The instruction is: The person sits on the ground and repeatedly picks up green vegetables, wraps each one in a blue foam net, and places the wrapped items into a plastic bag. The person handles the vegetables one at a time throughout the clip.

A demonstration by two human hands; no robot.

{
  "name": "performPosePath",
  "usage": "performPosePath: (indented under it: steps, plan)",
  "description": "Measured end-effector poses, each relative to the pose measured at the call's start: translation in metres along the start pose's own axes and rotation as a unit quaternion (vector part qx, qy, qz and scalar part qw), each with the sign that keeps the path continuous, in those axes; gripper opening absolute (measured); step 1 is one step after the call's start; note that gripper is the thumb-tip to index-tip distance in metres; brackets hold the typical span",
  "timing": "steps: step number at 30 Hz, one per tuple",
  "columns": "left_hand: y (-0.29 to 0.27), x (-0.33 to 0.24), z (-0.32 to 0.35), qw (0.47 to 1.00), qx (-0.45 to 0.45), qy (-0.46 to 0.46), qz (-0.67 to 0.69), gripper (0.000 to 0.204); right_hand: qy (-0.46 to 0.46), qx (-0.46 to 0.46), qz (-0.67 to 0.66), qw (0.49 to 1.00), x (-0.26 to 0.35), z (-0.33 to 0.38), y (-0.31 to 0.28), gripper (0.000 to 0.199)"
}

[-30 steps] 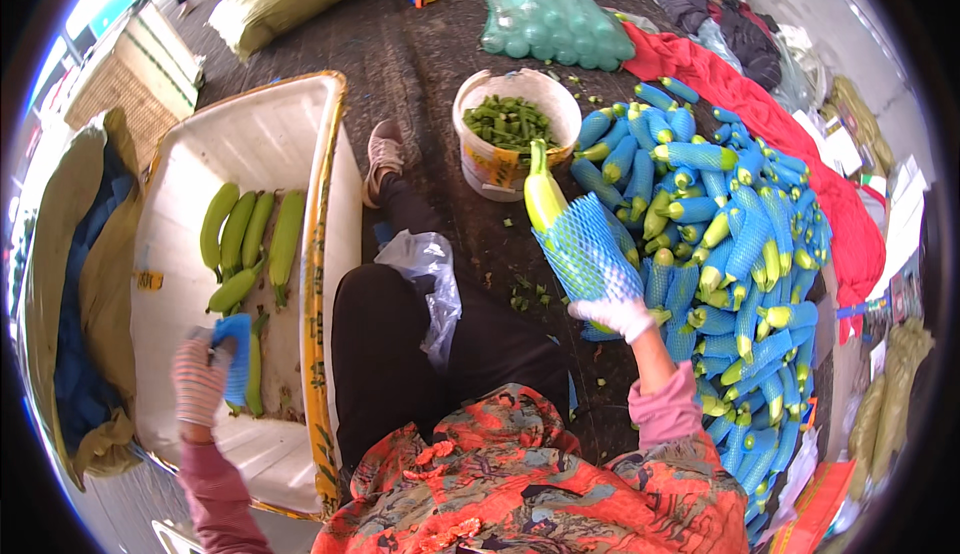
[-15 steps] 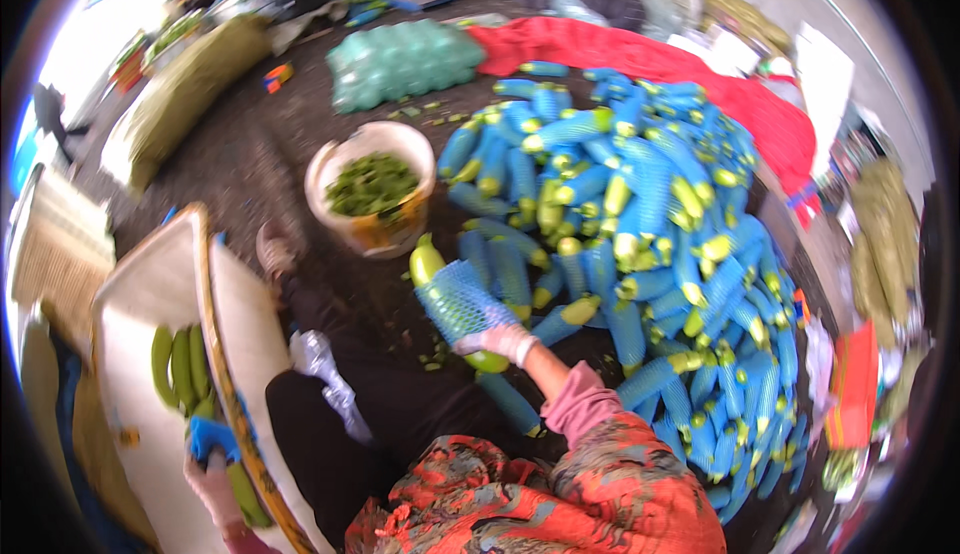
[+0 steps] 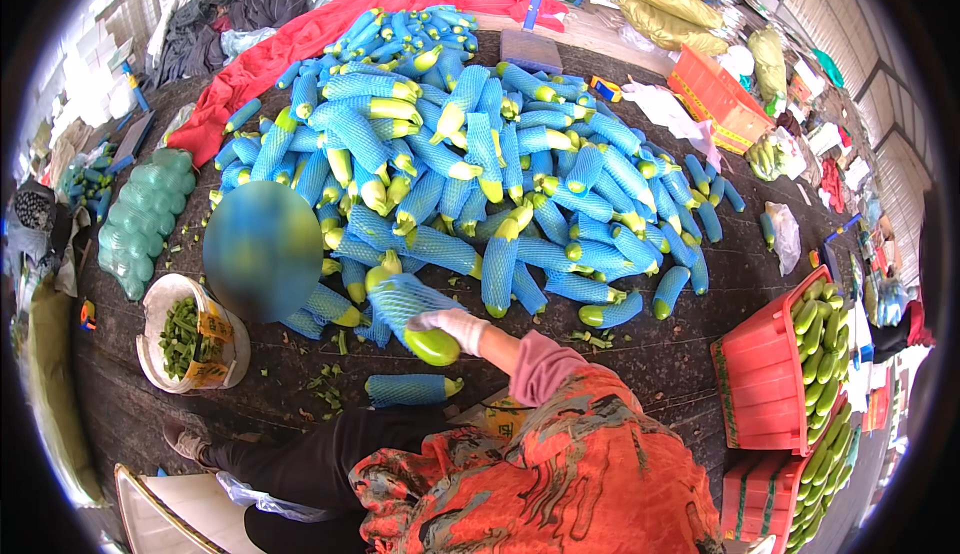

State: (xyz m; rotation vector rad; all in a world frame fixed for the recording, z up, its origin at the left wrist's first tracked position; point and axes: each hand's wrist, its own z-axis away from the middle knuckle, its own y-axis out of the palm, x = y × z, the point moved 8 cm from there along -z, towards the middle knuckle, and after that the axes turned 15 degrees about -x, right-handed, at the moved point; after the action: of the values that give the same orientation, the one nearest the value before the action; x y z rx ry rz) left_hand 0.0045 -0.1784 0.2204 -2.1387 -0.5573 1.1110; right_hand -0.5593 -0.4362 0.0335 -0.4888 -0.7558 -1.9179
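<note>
My right hand (image 3: 455, 328), in a pale glove, is closed around a green zucchini (image 3: 433, 347). A blue foam net sleeve (image 3: 405, 297) covers its middle, and both green ends stick out. Beyond it spreads a big heap of zucchini in blue nets (image 3: 450, 169). One netted zucchini (image 3: 405, 390) lies by itself on the dark ground, just nearer than my right hand. My left hand is out of the picture. A round blurred patch hides part of the heap's left side.
A white bucket of green trimmings (image 3: 240, 359) stands at the left, behind a white tub (image 3: 150, 504). Red crates of bare zucchini (image 3: 755, 379) are at the right. Green netted bundle (image 3: 150, 219) lies far left; red cloth (image 3: 330, 24) borders the heap's back.
The view has swung to the right, bringing the red crates in. My left hand, earlier in the white tub with something blue, has left the picture. My right hand still grips the zucchini.
</note>
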Motion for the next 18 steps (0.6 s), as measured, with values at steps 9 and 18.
performPosePath:
  steps: [9, 18]
  plan:
    - [-0.03, 0.034, -0.004, 0.993, -0.059, -0.067, -0.073, 0.043, -0.268, -0.055, -0.284, 0.919, 0.161, 0.038, -0.158, 0.031]
    - [-0.035, -0.019, 0.011, 0.978, -0.176, 0.108, -0.017, 0.029, -0.827, -0.268, 0.209, 0.447, 0.344, 0.183, 0.027, 0.013]
